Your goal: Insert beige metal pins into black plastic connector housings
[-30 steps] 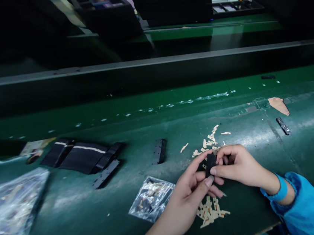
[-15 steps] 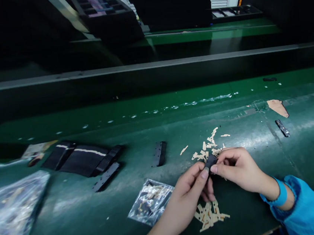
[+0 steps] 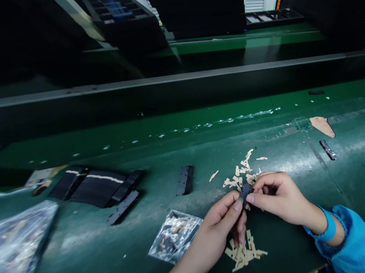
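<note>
One black block (image 3: 246, 189), near front edge of bench (image 3: 111, 261), pinched by left hand (image 3: 222, 221), right hand (image 3: 278, 193) hold unclear; slack pinch could drop it onto pale strips (image 3: 245, 255).

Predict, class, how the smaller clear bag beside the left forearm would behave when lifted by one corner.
The smaller clear bag would probably sag, since its film looks thin and creased. The small parts showing through it would likely slide toward the low end. It seems unlikely to roll if pushed, as it lies flat on the green table.
</note>
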Available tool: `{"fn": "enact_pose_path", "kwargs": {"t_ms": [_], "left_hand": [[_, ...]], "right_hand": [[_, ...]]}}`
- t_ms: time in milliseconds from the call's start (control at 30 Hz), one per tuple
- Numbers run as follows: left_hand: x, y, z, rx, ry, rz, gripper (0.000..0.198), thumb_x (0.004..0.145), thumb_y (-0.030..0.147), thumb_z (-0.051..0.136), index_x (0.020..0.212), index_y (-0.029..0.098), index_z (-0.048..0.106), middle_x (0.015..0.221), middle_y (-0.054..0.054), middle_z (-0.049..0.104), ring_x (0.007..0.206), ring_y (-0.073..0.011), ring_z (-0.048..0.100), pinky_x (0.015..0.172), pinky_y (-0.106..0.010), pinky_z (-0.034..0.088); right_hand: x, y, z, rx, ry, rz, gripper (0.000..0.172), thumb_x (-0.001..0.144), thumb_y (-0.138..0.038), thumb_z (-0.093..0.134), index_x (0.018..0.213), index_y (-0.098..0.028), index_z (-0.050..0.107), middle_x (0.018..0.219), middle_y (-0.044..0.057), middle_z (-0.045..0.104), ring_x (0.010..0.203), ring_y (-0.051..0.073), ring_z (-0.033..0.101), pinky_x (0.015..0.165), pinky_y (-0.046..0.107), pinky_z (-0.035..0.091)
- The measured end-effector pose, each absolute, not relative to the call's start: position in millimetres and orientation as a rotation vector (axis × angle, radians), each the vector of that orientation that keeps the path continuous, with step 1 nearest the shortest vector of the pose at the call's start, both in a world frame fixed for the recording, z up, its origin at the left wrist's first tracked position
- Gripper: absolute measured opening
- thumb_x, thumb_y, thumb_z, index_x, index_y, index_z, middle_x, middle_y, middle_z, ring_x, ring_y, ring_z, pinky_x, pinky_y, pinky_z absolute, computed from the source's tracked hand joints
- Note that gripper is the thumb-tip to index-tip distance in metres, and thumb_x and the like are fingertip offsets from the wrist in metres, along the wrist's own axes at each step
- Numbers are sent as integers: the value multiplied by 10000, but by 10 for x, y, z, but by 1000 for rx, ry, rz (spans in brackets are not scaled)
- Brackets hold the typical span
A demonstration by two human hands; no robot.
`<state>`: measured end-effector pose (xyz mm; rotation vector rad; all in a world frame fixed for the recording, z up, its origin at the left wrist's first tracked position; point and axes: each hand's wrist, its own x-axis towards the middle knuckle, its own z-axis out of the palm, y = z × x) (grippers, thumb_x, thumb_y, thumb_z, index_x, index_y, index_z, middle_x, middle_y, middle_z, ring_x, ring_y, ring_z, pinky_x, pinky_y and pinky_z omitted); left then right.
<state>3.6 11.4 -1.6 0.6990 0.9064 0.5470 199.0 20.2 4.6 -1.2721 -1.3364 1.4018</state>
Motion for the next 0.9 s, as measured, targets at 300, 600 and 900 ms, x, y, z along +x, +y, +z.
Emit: {"fn": "enact_pose_path", "kwargs": {"t_ms": [300,600,900], "left_hand": [[-32,154,18,579,768,470,466,878,588,790,835,178,571,561,93,467,398,-38,390,435,-152,357],[-10,179,-2,439,795,473,485,810,567,863,855,201,548,550,111,450,381,-36,350,391,-137,372],[-31,181,13,432,715,409,448,822,521,864,800,179,575,528,103,434,375,-32,330,370,-129,329]], "right_hand": [[2001,218,77,-1262,-1382,1286,262,795,-383,883,696,-179,753,627,-17,625,535,103,482,503,237,385],[1954,201,26,-1352,-1463,1162,357,750,-469,911,666,-185,712,618,-13,605,565,123,503,520,255,390],[2111,198,151,-1253,-1470,1116,79,821,-243,822,845,-217,751,744,-8,635,635,134,547,552,250,412]]}}
